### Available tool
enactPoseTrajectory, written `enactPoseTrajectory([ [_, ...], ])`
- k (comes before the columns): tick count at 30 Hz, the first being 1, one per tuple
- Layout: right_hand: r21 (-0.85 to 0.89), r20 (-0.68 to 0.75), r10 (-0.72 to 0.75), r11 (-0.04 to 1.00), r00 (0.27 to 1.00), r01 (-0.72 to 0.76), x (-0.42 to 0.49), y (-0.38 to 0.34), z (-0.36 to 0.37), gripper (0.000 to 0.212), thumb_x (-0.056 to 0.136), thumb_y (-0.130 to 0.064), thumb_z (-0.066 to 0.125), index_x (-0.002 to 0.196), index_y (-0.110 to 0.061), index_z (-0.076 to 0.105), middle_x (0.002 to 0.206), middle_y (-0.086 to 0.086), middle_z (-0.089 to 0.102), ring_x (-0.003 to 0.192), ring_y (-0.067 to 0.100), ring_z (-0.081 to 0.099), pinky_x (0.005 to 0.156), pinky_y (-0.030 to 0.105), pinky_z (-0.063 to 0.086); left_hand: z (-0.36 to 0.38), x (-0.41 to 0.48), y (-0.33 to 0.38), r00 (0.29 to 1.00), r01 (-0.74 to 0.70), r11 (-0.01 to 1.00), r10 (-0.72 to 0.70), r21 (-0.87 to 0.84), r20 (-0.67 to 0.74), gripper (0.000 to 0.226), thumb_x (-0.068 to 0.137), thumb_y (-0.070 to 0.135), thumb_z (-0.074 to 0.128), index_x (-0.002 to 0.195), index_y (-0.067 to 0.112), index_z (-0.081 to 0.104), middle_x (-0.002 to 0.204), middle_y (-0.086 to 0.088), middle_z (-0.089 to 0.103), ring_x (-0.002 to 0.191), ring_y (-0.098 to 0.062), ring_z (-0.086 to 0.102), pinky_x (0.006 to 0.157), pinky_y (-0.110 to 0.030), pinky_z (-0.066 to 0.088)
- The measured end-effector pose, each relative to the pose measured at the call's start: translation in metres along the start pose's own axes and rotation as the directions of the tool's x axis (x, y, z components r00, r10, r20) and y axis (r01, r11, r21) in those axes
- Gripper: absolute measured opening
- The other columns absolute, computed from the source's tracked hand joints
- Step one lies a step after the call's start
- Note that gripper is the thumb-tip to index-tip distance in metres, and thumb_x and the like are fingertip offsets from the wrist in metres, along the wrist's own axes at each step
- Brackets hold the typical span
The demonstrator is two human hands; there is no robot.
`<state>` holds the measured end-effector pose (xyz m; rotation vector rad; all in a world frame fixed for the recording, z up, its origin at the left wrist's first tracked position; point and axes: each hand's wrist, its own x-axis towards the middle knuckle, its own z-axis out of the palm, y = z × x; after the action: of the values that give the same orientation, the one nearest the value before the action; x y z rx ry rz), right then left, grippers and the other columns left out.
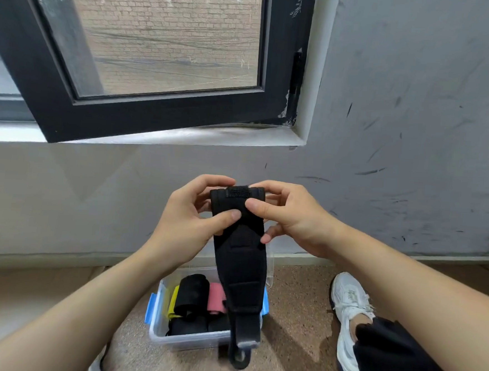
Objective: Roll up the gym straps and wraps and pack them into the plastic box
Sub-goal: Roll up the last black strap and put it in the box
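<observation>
A long black padded gym strap [239,260] hangs down in front of me, its top end folded over. My left hand [190,219] and my right hand [289,214] both pinch that top end, thumbs on the near face. The strap's lower end, with a metal ring, dangles over the clear plastic box [186,339] on the floor. Inside the box lie a rolled black wrap [192,296], a pink roll [216,298], a yellow band [174,300] and more black rolls at the near side.
The box has blue side clips [149,309] and stands on a speckled brown floor next to a grey wall. My white sneaker [349,323] and black trouser leg are at the right. An open black window frame [167,116] juts out above.
</observation>
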<state>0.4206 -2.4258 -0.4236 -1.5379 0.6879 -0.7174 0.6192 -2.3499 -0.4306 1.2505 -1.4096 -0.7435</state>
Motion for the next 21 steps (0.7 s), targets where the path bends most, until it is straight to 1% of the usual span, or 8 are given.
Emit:
enactPoseTrajectory([
  [2,-0.005,-0.033,-0.023,1.0,0.999,0.023,0.0018,0.0012,0.0002,0.024,0.094,-0.015,0.071,0.117,-0.009,0.069,0.105,0.022,0.069,0.091,0.022,0.071,0.055,0.028,0.057,0.0003,-0.0013,0.0022,0.992,0.122,0.99,-0.119,-0.073,0.039,0.038,0.087,0.01,0.079,0.121,0.022,0.065,0.105,-0.002,0.077,0.097,-0.019,0.075,0.067,-0.039,0.062],
  [5,0.002,-0.086,-0.057,0.998,0.995,0.057,0.0033,0.002,0.0004,0.024,0.091,-0.01,0.073,0.115,-0.008,0.068,0.099,0.022,0.066,0.085,0.022,0.07,0.053,0.028,0.056,0.0006,-0.0032,0.0027,0.952,0.273,0.955,-0.252,-0.114,0.173,0.032,0.095,0.023,0.069,0.127,0.025,0.063,0.105,0.002,0.078,0.096,-0.016,0.076,0.064,-0.033,0.061],
  [8,-0.022,-0.103,-0.086,0.996,0.991,0.084,0.0022,0.0038,-0.0007,0.024,0.09,-0.005,0.073,0.113,-0.01,0.069,0.095,0.018,0.067,0.081,0.021,0.071,0.054,0.028,0.055,0.0011,-0.0041,0.0039,0.929,0.316,0.941,-0.28,-0.124,0.241,0.031,0.097,0.034,0.065,0.127,0.03,0.065,0.104,0.006,0.078,0.092,-0.011,0.075,0.067,-0.034,0.059],
  [11,-0.013,-0.103,-0.113,0.994,0.988,0.112,0.0007,0.0052,-0.0004,0.025,0.089,0.0,0.073,0.11,-0.014,0.069,0.096,0.015,0.07,0.082,0.021,0.071,0.058,0.029,0.057,0.0023,-0.0035,0.0071,0.918,0.35,0.922,-0.303,-0.164,0.256,0.043,0.088,0.051,0.063,0.126,0.032,0.068,0.112,0.002,0.077,0.099,-0.016,0.075,0.065,-0.03,0.058],
  [13,-0.045,-0.102,-0.151,0.988,0.983,0.147,0.001,0.0066,0.0009,0.027,0.088,0.003,0.074,0.108,-0.015,0.07,0.096,0.016,0.07,0.082,0.02,0.07,0.061,0.031,0.058,0.0038,-0.0031,0.0082,0.918,0.364,0.912,-0.317,-0.187,0.239,0.049,0.083,0.056,0.063,0.124,0.03,0.069,0.114,0.001,0.076,0.101,-0.016,0.075,0.064,-0.028,0.057],
  [17,-0.159,-0.103,-0.213,0.968,0.972,0.195,0.0009,0.0085,0.0028,0.03,0.086,0.004,0.075,0.11,-0.012,0.068,0.101,0.021,0.069,0.088,0.036,0.068,0.067,0.036,0.062,0.0058,-0.0029,0.0047,0.927,0.359,0.908,-0.321,-0.214,0.192,0.043,0.085,0.046,0.068,0.121,0.023,0.07,0.108,-0.001,0.076,0.096,-0.016,0.076,0.062,-0.026,0.058],
  [19,-0.191,-0.086,-0.209,0.963,0.974,0.19,0.0007,0.0082,0.0027,0.032,0.085,0.004,0.077,0.111,-0.012,0.067,0.103,0.02,0.069,0.097,0.037,0.068,0.069,0.038,0.063,0.0049,-0.0022,0.002,0.929,0.359,0.906,-0.323,-0.225,0.179,0.033,0.091,0.036,0.069,0.12,0.02,0.069,0.1,0.002,0.077,0.094,-0.016,0.076,0.061,-0.026,0.057],
  [21,-0.185,-0.08,-0.18,0.969,0.98,0.163,0.0008,0.0086,0.0028,0.035,0.084,0.003,0.078,0.113,-0.012,0.066,0.107,0.018,0.068,0.096,0.036,0.068,0.07,0.039,0.063,0.0036,-0.0009,0.0002,0.932,0.356,0.905,-0.325,-0.234,0.163,0.03,0.094,0.027,0.069,0.122,0.017,0.068,0.096,0.002,0.077,0.094,-0.016,0.076,0.061,-0.026,0.057],
])
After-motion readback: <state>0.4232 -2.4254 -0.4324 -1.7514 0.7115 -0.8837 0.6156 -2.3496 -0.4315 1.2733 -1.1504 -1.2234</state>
